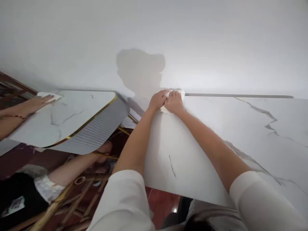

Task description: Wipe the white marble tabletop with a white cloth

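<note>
A white cloth [181, 95] is bunched at the far edge of a white marble-patterned tabletop [202, 110], against the wall. My right hand [174, 102] presses on this cloth with its fingers bent over it. Right beside it, my left hand [158, 100] is closed on the cloth's left part, its fingertips close to the right hand. Both arms reach straight forward over the tabletop. Part of the cloth is hidden beneath the hands.
To the left stands a second marble-patterned table [74, 107] with gold trim and a ribbed grey side. Another person's hand [39, 103] rests on a white cloth [57, 96] there. Below are wooden chair frames [77, 199]. The white wall [216, 48] rises behind.
</note>
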### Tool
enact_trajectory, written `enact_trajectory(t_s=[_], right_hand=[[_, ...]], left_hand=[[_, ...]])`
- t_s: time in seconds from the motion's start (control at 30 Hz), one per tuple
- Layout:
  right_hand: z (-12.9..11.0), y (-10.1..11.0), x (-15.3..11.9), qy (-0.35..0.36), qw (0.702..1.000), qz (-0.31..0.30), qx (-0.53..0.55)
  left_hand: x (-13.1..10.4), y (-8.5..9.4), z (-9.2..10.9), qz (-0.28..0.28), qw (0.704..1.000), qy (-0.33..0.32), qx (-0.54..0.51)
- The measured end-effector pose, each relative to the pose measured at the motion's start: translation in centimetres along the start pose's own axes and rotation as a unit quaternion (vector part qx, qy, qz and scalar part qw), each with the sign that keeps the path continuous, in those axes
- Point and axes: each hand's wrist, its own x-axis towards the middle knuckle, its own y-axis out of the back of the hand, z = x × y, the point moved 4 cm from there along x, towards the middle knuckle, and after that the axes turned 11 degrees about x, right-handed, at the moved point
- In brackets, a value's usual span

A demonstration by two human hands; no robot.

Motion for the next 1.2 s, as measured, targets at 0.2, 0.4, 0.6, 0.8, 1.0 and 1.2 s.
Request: enact_trajectory(t_s=[0.2, 0.4, 0.6, 0.8, 1.0, 1.2], right_hand=[[-0.6, 0.0, -1.5, -0.014, 1.000, -0.015, -0.001], [-3.1, 1.0, -6.6, 0.010, 1.000, 0.001, -0.023], [-7.4, 1.9, -13.1, 0.014, 0.997, -0.044, -0.067], [-11.0, 2.3, -18.5, 0.041, 0.996, -0.066, -0.051], [-13.1, 2.3, -21.8, 0.079, 0.992, -0.090, -0.027], [-12.5, 3.3, -23.8, 0.073, 0.994, -0.085, -0.020]], left_hand=[[-2.0, 0.9, 1.3, -0.010, 1.000, -0.010, 0.019], [-6.5, 2.4, 2.3, -0.015, 0.999, -0.041, 0.026], [-13.6, 4.8, 3.3, -0.036, 0.997, -0.053, 0.053], [-20.2, 7.2, 3.9, -0.049, 0.995, -0.056, 0.061], [-24.4, 8.8, 4.1, -0.049, 0.995, -0.052, 0.073], [-25.3, 8.7, 6.5, -0.045, 0.994, -0.042, 0.095]])
